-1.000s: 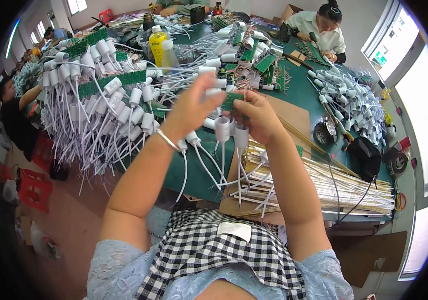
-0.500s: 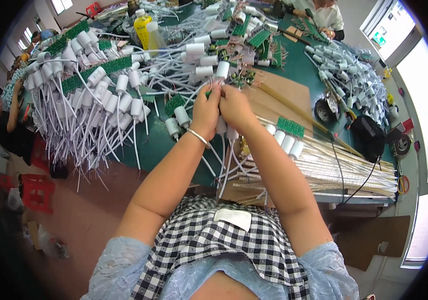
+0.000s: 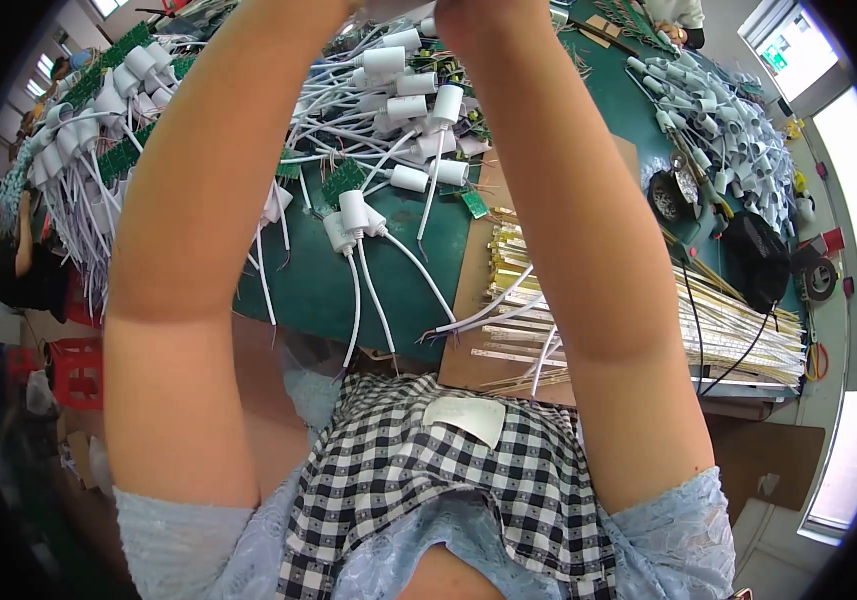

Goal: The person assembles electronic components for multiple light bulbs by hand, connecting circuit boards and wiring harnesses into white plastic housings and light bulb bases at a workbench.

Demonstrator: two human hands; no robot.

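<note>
Both arms reach forward over the table, and my hands are largely cut off by the top edge. Only the back part of my right hand (image 3: 456, 20) shows, with its fingers hidden. My left forearm (image 3: 238, 120) runs out at the top, so the left fingers are unseen. A blurred whitish shape (image 3: 390, 10) lies between the wrists; I cannot make out whether it is held. Below the hands are a pile of white cylindrical lamp holders (image 3: 406, 108) with white cables. Nearer me, several lamp holders (image 3: 352, 212) lie by a green circuit board (image 3: 343, 182).
To the left, a heap of boards with cabled lamp holders (image 3: 68, 150) hangs over the table edge. At right are thin strips (image 3: 728, 335) on cardboard, a black bag (image 3: 758, 262), a solder wire reel (image 3: 670, 195) and more lamp holders (image 3: 718, 130). A person (image 3: 676, 20) works opposite.
My hands have moved from together over the middle of the table, forward past the top edge. The board with white cylinders by my right forearm is no longer visible.
</note>
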